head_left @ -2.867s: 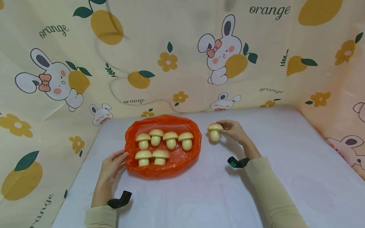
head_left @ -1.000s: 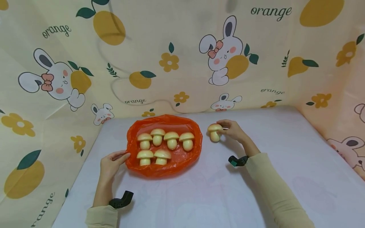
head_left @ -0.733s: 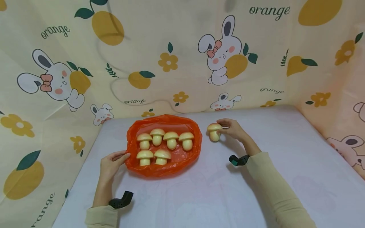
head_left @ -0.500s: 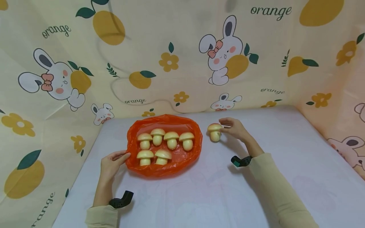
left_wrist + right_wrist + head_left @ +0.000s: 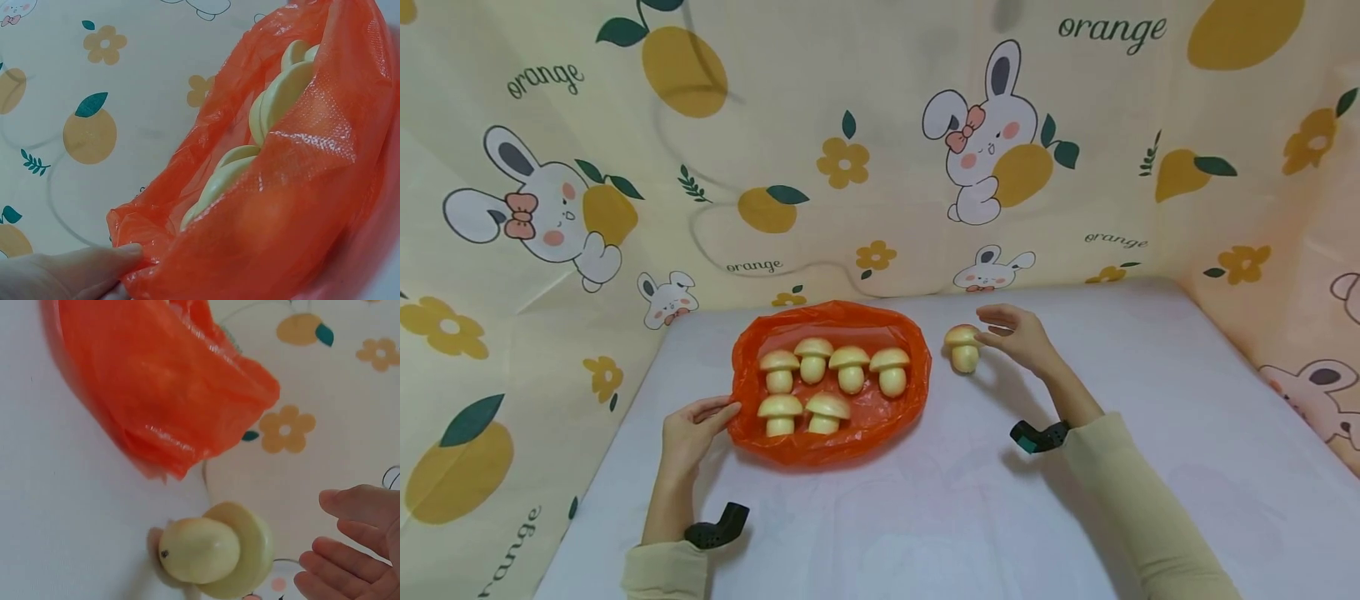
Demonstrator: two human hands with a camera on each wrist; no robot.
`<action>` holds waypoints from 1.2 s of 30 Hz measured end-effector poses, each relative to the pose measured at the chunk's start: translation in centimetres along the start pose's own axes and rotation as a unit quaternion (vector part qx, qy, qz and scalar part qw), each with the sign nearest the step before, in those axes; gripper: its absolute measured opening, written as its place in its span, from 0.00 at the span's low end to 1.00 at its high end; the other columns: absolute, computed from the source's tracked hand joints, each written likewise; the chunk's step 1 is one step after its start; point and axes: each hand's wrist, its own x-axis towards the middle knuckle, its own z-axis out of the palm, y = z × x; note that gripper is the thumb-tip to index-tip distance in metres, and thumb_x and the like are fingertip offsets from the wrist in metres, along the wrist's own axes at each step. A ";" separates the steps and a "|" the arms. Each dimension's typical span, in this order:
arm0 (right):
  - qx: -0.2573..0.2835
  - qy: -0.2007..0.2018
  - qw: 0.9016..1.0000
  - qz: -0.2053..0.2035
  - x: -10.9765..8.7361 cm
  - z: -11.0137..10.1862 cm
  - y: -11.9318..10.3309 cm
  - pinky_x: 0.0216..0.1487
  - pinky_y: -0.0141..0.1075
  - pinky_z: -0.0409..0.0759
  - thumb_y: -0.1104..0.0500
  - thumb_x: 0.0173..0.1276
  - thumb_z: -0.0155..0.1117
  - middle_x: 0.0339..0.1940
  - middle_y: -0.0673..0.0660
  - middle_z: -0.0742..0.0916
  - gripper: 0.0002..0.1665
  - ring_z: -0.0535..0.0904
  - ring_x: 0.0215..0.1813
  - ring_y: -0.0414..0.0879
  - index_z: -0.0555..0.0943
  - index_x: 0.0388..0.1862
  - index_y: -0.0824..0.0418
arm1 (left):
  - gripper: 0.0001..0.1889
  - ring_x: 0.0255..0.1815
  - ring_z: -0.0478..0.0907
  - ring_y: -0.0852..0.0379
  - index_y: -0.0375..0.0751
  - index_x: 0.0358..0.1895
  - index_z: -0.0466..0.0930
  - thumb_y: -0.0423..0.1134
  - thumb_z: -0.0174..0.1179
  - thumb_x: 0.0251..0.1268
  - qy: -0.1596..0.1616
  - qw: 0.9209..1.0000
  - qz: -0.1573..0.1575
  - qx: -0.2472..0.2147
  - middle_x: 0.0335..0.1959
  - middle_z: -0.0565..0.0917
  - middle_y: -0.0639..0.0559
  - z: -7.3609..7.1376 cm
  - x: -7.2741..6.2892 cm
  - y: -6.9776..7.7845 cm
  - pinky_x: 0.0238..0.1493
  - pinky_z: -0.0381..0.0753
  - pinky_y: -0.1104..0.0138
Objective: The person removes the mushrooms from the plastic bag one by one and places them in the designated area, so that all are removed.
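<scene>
My left hand [image 5: 688,437] pinches the left edge of an orange-red plastic bag [image 5: 921,358], its mouth spread wide. In the left wrist view the thumb [image 5: 87,265] presses on the bag's crumpled rim. Several pale yellow toy mushrooms [image 5: 851,371] lie inside in two rows. Right of the bag, a single toy mushroom [image 5: 964,348] lies on the table, stem towards me. My right hand [image 5: 1018,337] is just beside its cap with fingers apart and nothing held. The right wrist view shows a gap between these fingers [image 5: 340,565] and the mushroom [image 5: 206,550].
A white-covered table [image 5: 880,533] extends under both arms. Behind it rises a cream cloth backdrop [image 5: 880,75] printed with rabbits and oranges, which also closes off the left and right sides. Black wrist cameras [image 5: 718,527] are strapped to both wrists.
My right hand has let go of the single mushroom and drawn slightly up and right. That mushroom stays in place on the table. The left hand keeps its grip on the bag.
</scene>
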 end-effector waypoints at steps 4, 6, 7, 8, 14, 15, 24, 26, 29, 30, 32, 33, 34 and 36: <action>-0.002 0.008 1.000 -0.003 -0.3 0.2 -0.7 0.66 0.49 0.74 0.66 0.64 0.65 0.62 0.75 0.78 0.27 0.76 0.64 0.67 0.72 0.61 0.74 | 0.27 0.28 0.80 0.78 0.28 0.57 0.77 0.45 0.66 0.60 -0.002 1.000 0.002 0.004 0.23 0.82 0.75 0.0 0.0 0.0 0.39 0.82 0.80; -0.002 0.011 1.000 -0.009 -0.5 0.4 -1.1 0.64 0.48 0.75 0.66 0.64 0.65 0.61 0.74 0.79 0.26 0.77 0.62 0.66 0.73 0.60 0.74 | 0.27 0.28 0.80 0.78 0.28 0.57 0.77 0.45 0.66 0.61 -0.001 1.000 0.002 0.006 0.23 0.82 0.75 0.0 0.0 0.0 0.40 0.82 0.80; 0.000 0.009 1.000 -0.013 -0.7 0.6 -1.3 0.64 0.48 0.75 0.66 0.64 0.65 0.60 0.73 0.79 0.26 0.77 0.62 0.66 0.73 0.60 0.74 | 0.27 0.28 0.80 0.78 0.28 0.57 0.77 0.45 0.66 0.60 -0.001 1.000 0.003 0.009 0.24 0.82 0.75 -0.1 0.0 0.0 0.40 0.82 0.80; 0.002 0.008 1.000 -0.017 -0.8 0.8 -1.5 0.63 0.48 0.76 0.66 0.64 0.65 0.59 0.73 0.80 0.25 0.78 0.61 0.65 0.74 0.59 0.74 | 0.26 0.28 0.80 0.78 0.28 0.56 0.77 0.45 0.66 0.60 0.000 1.000 0.003 0.011 0.24 0.83 0.75 -0.1 0.0 0.0 0.40 0.82 0.80; 0.025 -0.027 0.999 -0.039 -1.7 2.2 -2.7 0.61 0.46 0.79 0.67 0.63 0.65 0.58 0.72 0.81 0.23 0.78 0.60 0.65 0.76 0.57 0.72 | 0.24 0.29 0.80 0.78 0.30 0.55 0.78 0.44 0.65 0.61 0.003 1.000 0.003 0.019 0.25 0.83 0.73 0.0 0.1 0.0 0.39 0.81 0.82; 0.029 -0.034 0.998 -0.042 -1.9 2.5 -2.9 0.61 0.42 0.80 0.67 0.64 0.65 0.58 0.72 0.81 0.23 0.78 0.60 0.65 0.76 0.57 0.72 | 0.24 0.29 0.80 0.78 0.30 0.55 0.78 0.44 0.66 0.61 0.002 1.000 0.003 0.018 0.26 0.83 0.73 0.0 0.1 0.0 0.38 0.81 0.83; 0.097 -0.086 0.990 -0.056 -3.0 4.6 -4.1 0.48 0.26 0.84 0.66 0.62 0.67 0.56 0.73 0.80 0.23 0.84 0.52 0.41 0.77 0.56 0.72 | 0.25 0.29 0.80 0.78 0.29 0.56 0.77 0.45 0.65 0.61 0.001 1.000 0.004 0.013 0.28 0.85 0.70 -0.1 0.2 -0.1 0.37 0.80 0.84; 0.108 -0.094 0.987 -0.067 -3.2 5.0 -4.3 0.50 0.26 0.83 0.67 0.61 0.67 0.55 0.74 0.80 0.23 0.85 0.53 0.49 0.76 0.56 0.74 | 0.26 0.28 0.80 0.78 0.29 0.56 0.77 0.45 0.65 0.61 0.000 1.000 0.005 0.014 0.28 0.86 0.70 -0.2 0.2 -0.1 0.37 0.80 0.84; 0.117 -0.108 0.985 -0.066 -3.4 5.7 -4.8 0.50 0.26 0.83 0.68 0.61 0.67 0.55 0.76 0.80 0.24 0.82 0.56 0.61 0.76 0.56 0.74 | 0.26 0.28 0.80 0.78 0.29 0.56 0.77 0.45 0.66 0.61 -0.001 1.000 0.009 0.011 0.28 0.85 0.70 -0.2 0.2 -0.2 0.38 0.80 0.83; 0.120 -0.112 0.984 -0.063 -3.5 5.9 -4.9 0.50 0.26 0.83 0.67 0.61 0.67 0.55 0.77 0.80 0.24 0.81 0.57 0.63 0.76 0.56 0.74 | 0.26 0.28 0.80 0.78 0.29 0.56 0.77 0.45 0.66 0.61 -0.001 1.000 0.010 0.011 0.27 0.85 0.71 -0.2 0.2 -0.2 0.38 0.80 0.83; 0.122 -0.121 0.983 -0.061 -3.7 6.4 -5.1 0.50 0.27 0.83 0.67 0.61 0.67 0.55 0.77 0.80 0.24 0.80 0.57 0.65 0.75 0.56 0.74 | 0.26 0.28 0.80 0.78 0.29 0.56 0.78 0.44 0.66 0.61 0.000 1.000 0.013 0.010 0.27 0.85 0.72 -0.2 0.2 -0.2 0.38 0.80 0.83; 0.122 -0.124 0.983 -0.061 -3.8 6.6 -5.1 0.50 0.28 0.84 0.67 0.61 0.67 0.55 0.77 0.80 0.25 0.80 0.57 0.66 0.75 0.56 0.74 | 0.26 0.28 0.80 0.78 0.28 0.56 0.77 0.44 0.66 0.61 0.000 1.000 0.014 0.010 0.27 0.85 0.72 -0.2 0.2 -0.2 0.38 0.80 0.83; 0.122 -0.128 0.982 -0.062 -3.8 6.9 -5.2 0.50 0.28 0.84 0.67 0.62 0.67 0.55 0.77 0.81 0.25 0.80 0.57 0.66 0.75 0.56 0.74 | 0.26 0.28 0.80 0.78 0.28 0.56 0.77 0.44 0.66 0.61 0.000 1.000 0.014 0.010 0.26 0.85 0.72 -0.2 0.2 -0.2 0.38 0.80 0.83; 0.125 -0.135 0.981 -0.066 -3.9 7.5 -5.3 0.51 0.29 0.84 0.67 0.62 0.66 0.55 0.77 0.81 0.24 0.79 0.57 0.68 0.75 0.56 0.74 | 0.26 0.28 0.80 0.78 0.28 0.56 0.77 0.44 0.66 0.61 0.001 1.000 0.014 0.011 0.27 0.85 0.71 -0.1 0.2 -0.2 0.38 0.80 0.83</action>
